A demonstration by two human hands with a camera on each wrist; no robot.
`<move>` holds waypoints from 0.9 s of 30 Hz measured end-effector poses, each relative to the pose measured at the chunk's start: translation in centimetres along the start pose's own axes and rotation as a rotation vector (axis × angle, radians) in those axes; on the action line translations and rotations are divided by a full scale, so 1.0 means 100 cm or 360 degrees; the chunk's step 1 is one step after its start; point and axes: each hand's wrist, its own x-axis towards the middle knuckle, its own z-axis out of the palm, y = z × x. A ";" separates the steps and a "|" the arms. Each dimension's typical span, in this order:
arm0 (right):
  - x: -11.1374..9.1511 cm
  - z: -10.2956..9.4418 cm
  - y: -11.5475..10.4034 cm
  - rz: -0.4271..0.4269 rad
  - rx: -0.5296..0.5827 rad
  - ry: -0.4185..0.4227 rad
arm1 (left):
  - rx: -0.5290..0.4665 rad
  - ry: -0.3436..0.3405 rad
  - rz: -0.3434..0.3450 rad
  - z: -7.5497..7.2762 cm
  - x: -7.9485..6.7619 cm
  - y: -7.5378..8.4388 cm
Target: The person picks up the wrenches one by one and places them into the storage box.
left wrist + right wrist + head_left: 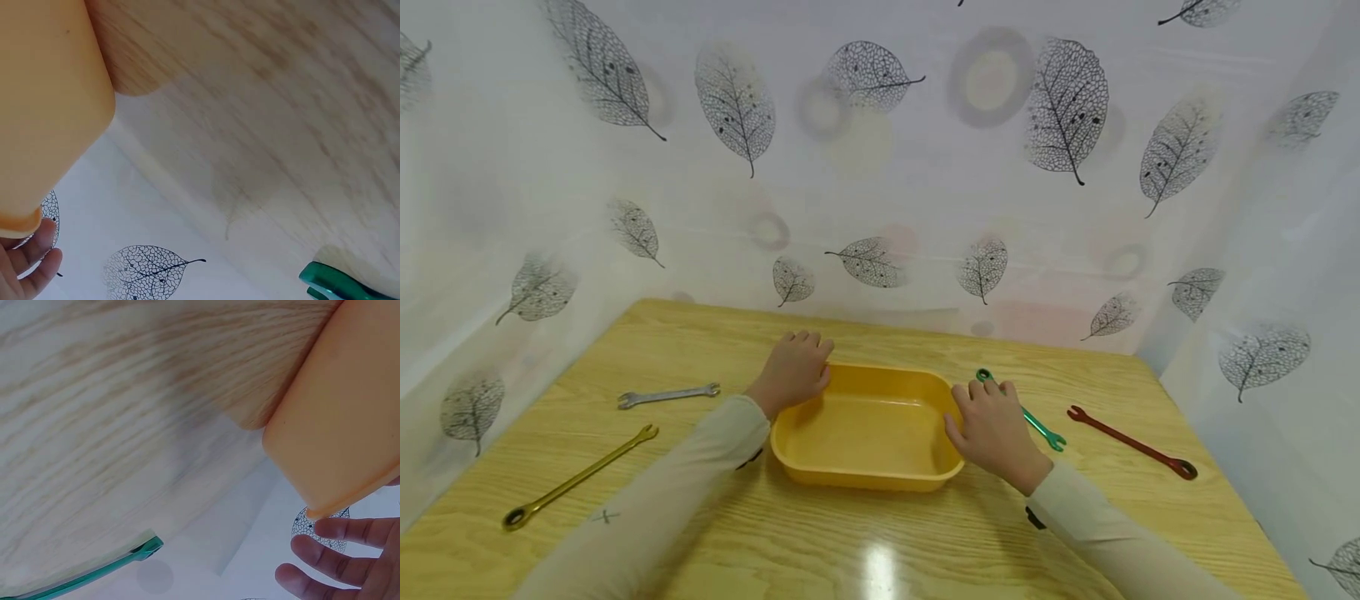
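A yellow plastic basin [865, 481] sits on the wooden table [820, 542]. My left hand [795, 373] grips its far left rim, thumb on the inner side. At the right rim, my right hand [996, 429] holds the edge with its thumb over the inside. In the right wrist view, the other fingers [334, 565] are spread outside the wall, the uppermost meeting the rim. The left wrist view shows fingertips [40, 265] at the rim of the basin [50, 100]. A green wrench [1037, 427] lies just beyond my right hand, partly covered by it.
A silver wrench [668, 396] and a gold wrench [583, 475] lie left of the basin. Farther right is a red wrench [1131, 442]. Leaf-printed sheeting [880, 200] encloses the table's back and sides.
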 end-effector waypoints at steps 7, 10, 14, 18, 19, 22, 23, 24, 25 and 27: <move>-0.001 0.002 -0.001 -0.0001 0.0008 0.0004 | 0.0016 0.0065 0.0166 0.003 0.002 -0.006; -0.001 0.003 -0.001 -0.0004 0.0008 0.0010 | 0.0021 0.0067 0.0269 0.005 0.003 -0.011; -0.001 0.004 -0.002 -0.0006 0.0013 0.0007 | 0.0016 0.0076 0.0377 0.006 0.005 -0.018; -0.001 0.004 -0.002 -0.0008 0.0015 -0.0005 | 0.0004 0.0100 0.0416 0.004 0.004 -0.019; -0.001 0.003 -0.002 -0.0007 0.0013 -0.0006 | 0.0004 0.0106 0.0413 0.004 0.004 -0.018; -0.001 0.002 -0.001 -0.0008 0.0012 0.0001 | 0.0005 0.0132 0.0383 0.004 0.003 -0.016; -0.001 0.002 -0.001 -0.0010 0.0006 0.0008 | 0.0009 0.0136 0.0367 0.004 0.003 -0.015; -0.001 0.001 -0.001 -0.0010 0.0002 0.0012 | 0.0020 0.0136 0.0351 0.004 0.003 -0.014; -0.001 0.001 0.000 -0.0011 -0.0002 0.0014 | 0.0037 0.0128 0.0332 0.005 0.003 -0.013; -0.001 0.000 0.000 -0.0014 -0.0016 0.0013 | 0.0057 0.0107 0.0289 0.005 0.003 -0.011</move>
